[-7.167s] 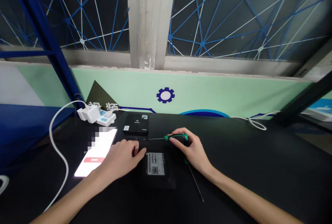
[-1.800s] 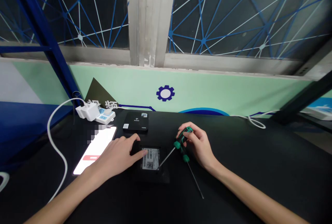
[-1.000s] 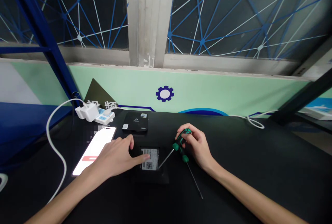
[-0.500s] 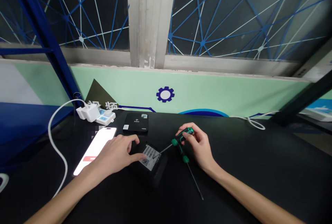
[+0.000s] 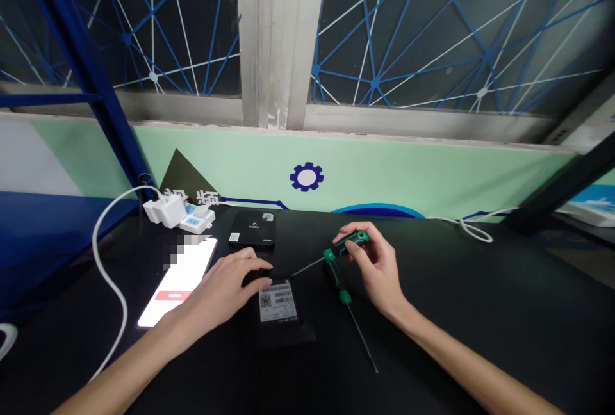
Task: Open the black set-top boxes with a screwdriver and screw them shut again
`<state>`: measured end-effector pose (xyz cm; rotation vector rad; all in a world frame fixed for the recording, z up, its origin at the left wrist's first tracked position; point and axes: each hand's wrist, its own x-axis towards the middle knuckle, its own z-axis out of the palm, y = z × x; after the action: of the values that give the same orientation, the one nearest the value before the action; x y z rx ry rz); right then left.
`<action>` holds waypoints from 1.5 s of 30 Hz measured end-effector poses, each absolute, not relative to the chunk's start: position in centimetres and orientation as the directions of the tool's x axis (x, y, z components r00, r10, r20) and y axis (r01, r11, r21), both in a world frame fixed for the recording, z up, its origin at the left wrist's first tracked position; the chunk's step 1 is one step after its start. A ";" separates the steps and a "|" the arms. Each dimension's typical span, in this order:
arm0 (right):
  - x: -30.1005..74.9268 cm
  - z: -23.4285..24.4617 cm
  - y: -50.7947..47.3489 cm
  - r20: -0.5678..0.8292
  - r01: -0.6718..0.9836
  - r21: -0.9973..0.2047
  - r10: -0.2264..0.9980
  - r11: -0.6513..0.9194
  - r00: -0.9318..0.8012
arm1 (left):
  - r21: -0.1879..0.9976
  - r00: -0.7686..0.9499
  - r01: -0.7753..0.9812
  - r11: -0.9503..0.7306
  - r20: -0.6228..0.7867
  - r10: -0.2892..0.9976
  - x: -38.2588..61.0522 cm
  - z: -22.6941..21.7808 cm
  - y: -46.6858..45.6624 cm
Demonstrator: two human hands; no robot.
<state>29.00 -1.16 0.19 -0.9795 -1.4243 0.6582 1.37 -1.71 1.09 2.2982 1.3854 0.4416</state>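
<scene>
- Table (image 5: pixel 456 319): dark top, carries everything here; labelled box (image 5: pixel 279 305) = my ref. pt.
- L hand (image 5: pixel 233 280): at box's far-left corner. Thumb & index spread w/ a gap, thumb tip at label's corner; contact looks light. Other fingers partly hidden, can't tell how they sit.
- R hand (image 5: pixel 375 261): right of box & a bit beyond. Thumb & fingers pinching handle of green-black screwdriver.
- Phone (image 5: pixel 180 284): left of box, screen lit, near end beside L forearm.
- Labelled box: flat on table between hands, white label up; lower edge blurs into dark top.
- Flat black box (image 5: pixel 252 228): beyond labelled box, slightly left, apart from it.
- Green-black screwdriver (image 5: pixel 344 247): shaft slants down-left to labelled box's far-right corner; tip looks at corner, seating can't be confirmed.
- Spare screwdriver (image 5: pixel 344 297): right of box, under R hand's side, shaft aimed back twd person.
- Handling (my judgement): shaft v. low; steeper, in line w/ whatever it bears on, shd seat tip better & slip less. Press down before twisting. L fingers flatter on box, clear of tip's path, wd stop it swivelling.
</scene>
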 end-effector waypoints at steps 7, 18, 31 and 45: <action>29.3 1.6 -1.4 0.599 0.299 -0.759 0.800 0.579 -0.030 | 0.531 0.430 0.741 -0.411 0.095 0.898 1.8 0.7 -1.9; 26.7 3.6 -0.1 0.414 0.084 -0.896 0.888 0.437 -0.202 | 0.549 0.408 0.741 -0.386 0.088 0.909 1.7 0.7 -1.7; 25.9 0.3 -0.5 0.342 0.087 -0.921 0.897 0.379 -0.279 | 0.581 0.385 0.734 -0.351 0.070 0.920 1.6 0.4 -1.3; 25.9 0.4 -0.4 0.255 -0.063 -0.967 0.934 0.247 -0.250 | 0.610 0.397 0.702 -0.367 0.093 0.913 2.0 -0.3 -1.3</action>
<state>25.88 -0.43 0.44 -0.8605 -1.4820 1.2095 2.03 -1.31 -0.27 2.1780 1.3796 0.5841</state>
